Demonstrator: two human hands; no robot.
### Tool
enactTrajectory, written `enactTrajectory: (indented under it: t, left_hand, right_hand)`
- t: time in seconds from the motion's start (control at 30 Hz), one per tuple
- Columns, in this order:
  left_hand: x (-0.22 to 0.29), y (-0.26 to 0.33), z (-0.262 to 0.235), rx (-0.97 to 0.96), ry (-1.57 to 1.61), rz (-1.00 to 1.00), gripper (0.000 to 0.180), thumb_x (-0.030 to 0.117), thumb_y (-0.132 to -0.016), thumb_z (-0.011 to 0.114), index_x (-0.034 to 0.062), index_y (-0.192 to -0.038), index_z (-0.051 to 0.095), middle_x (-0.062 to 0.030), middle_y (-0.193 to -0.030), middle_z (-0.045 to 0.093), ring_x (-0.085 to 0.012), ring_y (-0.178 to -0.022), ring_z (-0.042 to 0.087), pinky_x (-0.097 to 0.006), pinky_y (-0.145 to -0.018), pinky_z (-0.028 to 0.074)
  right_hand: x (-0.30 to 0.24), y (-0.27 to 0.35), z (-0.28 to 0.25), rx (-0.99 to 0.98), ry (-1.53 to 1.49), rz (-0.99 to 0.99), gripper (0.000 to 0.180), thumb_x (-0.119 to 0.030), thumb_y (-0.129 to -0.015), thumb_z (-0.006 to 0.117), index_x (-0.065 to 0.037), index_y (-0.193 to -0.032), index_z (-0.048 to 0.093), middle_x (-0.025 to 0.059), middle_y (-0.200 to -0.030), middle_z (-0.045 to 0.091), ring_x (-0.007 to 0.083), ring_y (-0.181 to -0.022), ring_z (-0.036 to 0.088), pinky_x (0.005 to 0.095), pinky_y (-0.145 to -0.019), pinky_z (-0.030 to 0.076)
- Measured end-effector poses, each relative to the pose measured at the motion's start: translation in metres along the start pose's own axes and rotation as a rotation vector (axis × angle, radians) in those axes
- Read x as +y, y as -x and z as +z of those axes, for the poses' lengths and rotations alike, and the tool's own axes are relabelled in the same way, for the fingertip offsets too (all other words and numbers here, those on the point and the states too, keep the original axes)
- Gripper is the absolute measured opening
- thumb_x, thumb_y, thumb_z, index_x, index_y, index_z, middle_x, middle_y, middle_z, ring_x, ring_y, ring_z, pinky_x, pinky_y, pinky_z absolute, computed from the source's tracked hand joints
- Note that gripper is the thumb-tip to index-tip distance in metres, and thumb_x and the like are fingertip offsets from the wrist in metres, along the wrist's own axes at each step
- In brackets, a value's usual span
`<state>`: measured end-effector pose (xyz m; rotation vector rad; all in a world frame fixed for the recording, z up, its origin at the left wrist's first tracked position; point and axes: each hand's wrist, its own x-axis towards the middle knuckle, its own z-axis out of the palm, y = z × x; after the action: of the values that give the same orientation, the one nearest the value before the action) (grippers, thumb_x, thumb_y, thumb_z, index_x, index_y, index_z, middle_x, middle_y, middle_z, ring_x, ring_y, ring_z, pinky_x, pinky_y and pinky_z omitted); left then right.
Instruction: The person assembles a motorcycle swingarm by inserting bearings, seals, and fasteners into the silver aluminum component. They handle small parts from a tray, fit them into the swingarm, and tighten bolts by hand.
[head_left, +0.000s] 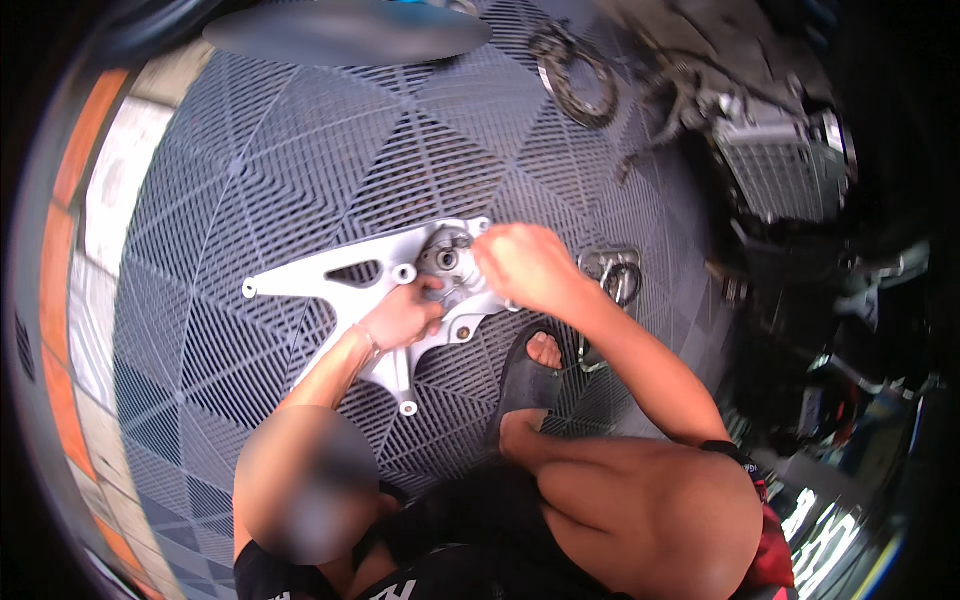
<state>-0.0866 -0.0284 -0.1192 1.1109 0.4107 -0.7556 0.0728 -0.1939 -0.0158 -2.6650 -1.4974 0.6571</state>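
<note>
A silver-white cast metal bracket (300,278) with several arms and bolt holes lies on the slatted floor in front of me. Near its right end is a round recess with a dark-centred hub (447,260). My left hand (405,315) rests at the bracket's middle, fingers curled in against the metal just below the hub. Over the right end of the bracket, my right hand (522,265) is closed like a fist, its back toward me. Whatever its fingers hold is hidden beneath the hand.
My sandalled foot (530,380) stands right of the bracket, beside a thin metal frame-like part (612,265). Farther off lie a dark ring-shaped part (580,90) and machinery with a finned radiator (780,175). An orange-edged tile border (75,190) runs along the left.
</note>
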Motion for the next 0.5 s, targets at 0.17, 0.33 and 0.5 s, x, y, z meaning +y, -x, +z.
enactTrajectory:
  t: [0.17, 0.33, 0.5]
  left_hand:
    - [-0.014, -0.019, -0.003, 0.099, -0.78, 0.387, 0.032, 0.019, -0.1, 0.065, 0.0005, -0.125, 0.055, -0.018, -0.084, 0.071, -0.0283, -0.076, 0.069, -0.042, -0.067, 0.052]
    - [0.055, 0.007, 0.025, 0.093, -1.308, 0.079, 0.036, 0.032, -0.104, 0.063, -0.0011, -0.117, 0.059, -0.0304, -0.087, 0.072, -0.0492, -0.087, 0.072, -0.059, -0.081, 0.054]
    - [0.081, -0.004, 0.037, -0.167, -1.409, -0.103, 0.044, 0.039, -0.104, 0.062, 0.0006, -0.125, 0.054, -0.0303, -0.089, 0.073, -0.0495, -0.094, 0.072, -0.058, -0.084, 0.056]
  right_hand:
    - [0.098, 0.039, 0.079, 0.116, -0.742, 0.346, 0.037, -0.002, -0.096, 0.057, -0.006, -0.132, 0.064, 0.0163, -0.085, 0.073, 0.0274, -0.074, 0.071, 0.0411, -0.07, 0.056]
    - [0.085, 0.06, 0.113, 0.281, -0.904, 0.247, 0.045, -0.001, -0.088, 0.069, -0.008, -0.133, 0.066, 0.0119, -0.108, 0.065, 0.0315, -0.094, 0.07, 0.0433, -0.082, 0.057]
    - [0.09, 0.093, 0.132, 0.135, -0.738, 0.103, 0.026, -0.012, -0.087, 0.07, -0.007, -0.112, 0.076, 0.0144, -0.097, 0.071, 0.0374, -0.094, 0.072, 0.047, -0.081, 0.058]
